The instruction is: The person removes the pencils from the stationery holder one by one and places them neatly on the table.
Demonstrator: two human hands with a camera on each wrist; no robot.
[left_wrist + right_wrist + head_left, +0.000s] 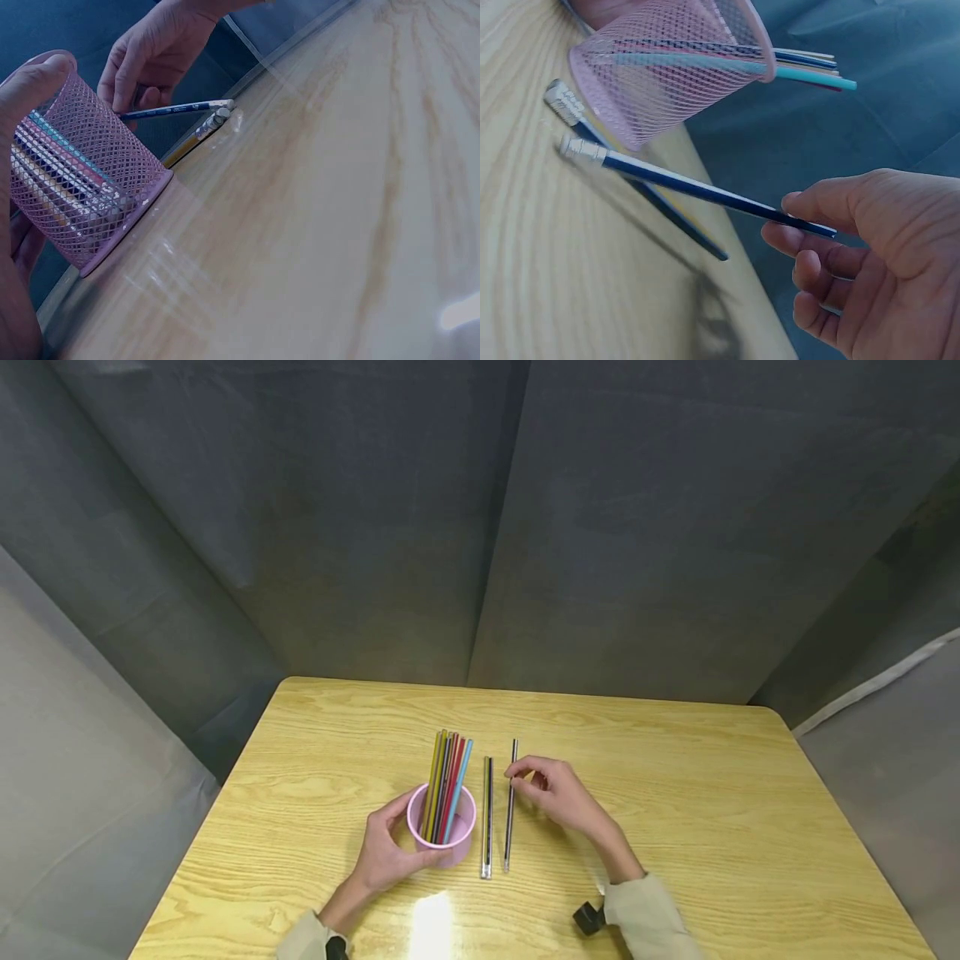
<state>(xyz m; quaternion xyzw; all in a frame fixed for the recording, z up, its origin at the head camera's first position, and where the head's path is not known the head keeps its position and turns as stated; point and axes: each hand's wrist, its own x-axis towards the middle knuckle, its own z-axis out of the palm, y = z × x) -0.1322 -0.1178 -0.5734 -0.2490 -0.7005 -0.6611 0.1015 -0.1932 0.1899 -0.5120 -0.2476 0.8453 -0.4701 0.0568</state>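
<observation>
My left hand (381, 853) grips a pink mesh pencil cup (112, 142), thumb and fingers round its sides. Several pencils (447, 785), yellow, dark, red and light blue, lean inside it. Just right of the cup, a yellow pencil (484, 810) and a dark pencil (491, 810) lie side by side on the table. My right hand (561, 795) pinches a dark striped pencil (682, 187) near its far end, between thumb and fingertips. In the right wrist view that pencil is tilted, its eraser end low near the tabletop and the pinched end raised.
The wood-grain table (712, 818) extends to both sides of the hands. Grey cloth (375, 527) hangs behind its far edge and along the sides. A small black object (588, 918) sits at the right cuff.
</observation>
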